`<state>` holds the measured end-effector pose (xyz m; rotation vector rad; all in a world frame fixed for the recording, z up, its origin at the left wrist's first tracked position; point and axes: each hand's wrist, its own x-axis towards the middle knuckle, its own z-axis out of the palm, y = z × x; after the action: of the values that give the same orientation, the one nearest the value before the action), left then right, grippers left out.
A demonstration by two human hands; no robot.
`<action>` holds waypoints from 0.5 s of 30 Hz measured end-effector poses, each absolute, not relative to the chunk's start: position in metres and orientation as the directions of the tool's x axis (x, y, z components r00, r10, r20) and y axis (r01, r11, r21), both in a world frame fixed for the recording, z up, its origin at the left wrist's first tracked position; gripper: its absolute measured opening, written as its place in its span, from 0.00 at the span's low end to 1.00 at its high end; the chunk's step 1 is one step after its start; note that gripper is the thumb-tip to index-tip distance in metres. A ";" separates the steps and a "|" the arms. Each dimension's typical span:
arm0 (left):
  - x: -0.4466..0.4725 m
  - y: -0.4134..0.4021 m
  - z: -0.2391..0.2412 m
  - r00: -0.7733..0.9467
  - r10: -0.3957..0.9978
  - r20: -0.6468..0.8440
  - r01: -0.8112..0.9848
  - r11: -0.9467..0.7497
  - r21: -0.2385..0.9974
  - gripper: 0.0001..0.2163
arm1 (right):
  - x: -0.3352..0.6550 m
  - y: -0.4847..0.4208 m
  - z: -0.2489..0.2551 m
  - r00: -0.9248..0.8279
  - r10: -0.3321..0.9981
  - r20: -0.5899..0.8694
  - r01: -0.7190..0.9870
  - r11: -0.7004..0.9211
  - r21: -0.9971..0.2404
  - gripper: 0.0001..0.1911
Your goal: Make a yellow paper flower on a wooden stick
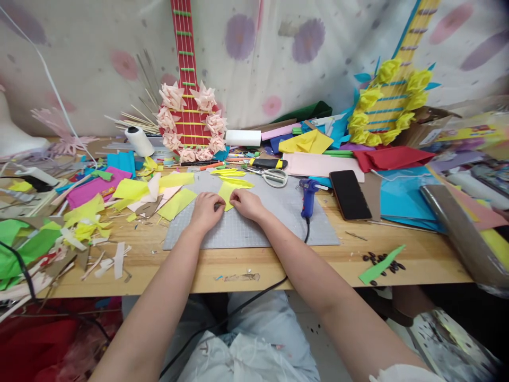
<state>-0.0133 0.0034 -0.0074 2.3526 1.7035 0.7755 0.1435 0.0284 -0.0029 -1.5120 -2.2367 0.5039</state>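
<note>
A small piece of yellow crepe paper [227,192] is between my hands, over the grey cutting mat [246,233]. My left hand [207,210] is curled with its fingertips at the paper's left edge. The thumb and fingers of my right hand [247,204] pinch its right side. Just beyond lie several cut yellow paper strips [234,173]. Scissors [273,177] and a yellow-and-black utility knife [267,163] rest behind the right hand. A blue hot glue gun [308,197] stands on the mat's right part, its black cord running toward my lap.
Behind stand a red paper guitar [194,122] with pink flowers and a yellow one [385,109]. A phone [350,194], blue sheets [407,193] and a wrapped roll [461,228] lie right. Yellow scraps [178,203] cover the left; dark beads [392,265] sit near the front edge.
</note>
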 end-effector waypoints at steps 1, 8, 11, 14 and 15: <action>-0.013 0.004 -0.008 0.223 0.919 0.324 0.848 -0.347 0.402 0.05 | 0.143 0.028 -0.003 -0.340 0.933 0.120 0.794 0.353 -0.495 0.05; -0.012 0.004 -0.011 0.219 0.911 0.349 0.848 -0.355 0.394 0.05 | 0.144 0.028 -0.001 -0.363 0.926 0.101 0.798 0.366 -0.479 0.07; -0.012 0.003 -0.011 0.218 0.910 0.352 0.850 -0.355 0.391 0.05 | 0.143 0.027 -0.002 -0.361 0.929 0.085 0.821 0.360 -0.442 0.07; -0.011 0.002 -0.010 0.218 0.913 0.344 0.853 -0.349 0.387 0.05 | 0.142 0.026 -0.002 -0.353 0.932 0.085 0.841 0.356 -0.407 0.08; -0.011 0.002 -0.010 0.216 0.914 0.343 0.854 -0.347 0.387 0.05 | 0.141 0.026 -0.002 -0.350 0.933 0.087 0.846 0.354 -0.399 0.08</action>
<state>-0.0106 0.0018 -0.0103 2.3581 1.7234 0.7947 0.1410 0.0260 -0.0022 -1.5781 -2.3217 0.4134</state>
